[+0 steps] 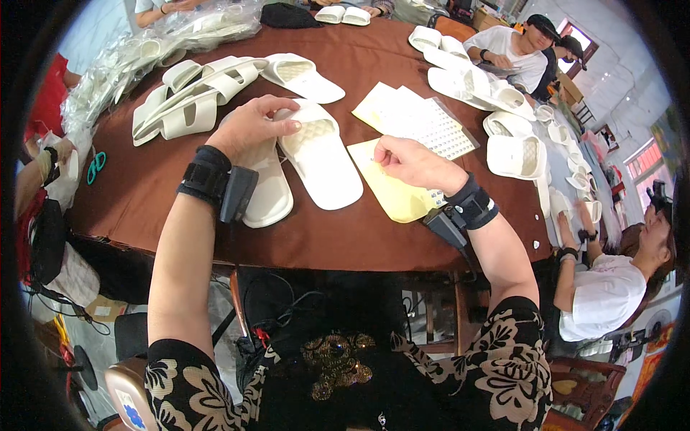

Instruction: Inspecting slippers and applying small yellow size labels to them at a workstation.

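Two white slide slippers lie side by side on the brown-covered table before me, a left slipper (269,188) and a right slipper (329,172). My left hand (251,128) rests over their far ends, thumb and forefinger apart, the thumb tip at the right slipper's edge. It covers the far part of the left slipper. Above a yellow backing sheet (394,192) is my right hand (418,164), thumb and forefinger pinched together. Whatever is between those fingertips is too small to make out. Small printed stickers show on the sheet beside the hand.
More white slippers (198,100) lie at the far left, with another slipper (305,77) beside them. A dotted sticker sheet (447,133) lies beyond my right hand. Slippers (516,154) line the right edge. Plastic-bagged slippers (154,54) are heaped far left. Co-workers (611,287) sit around.
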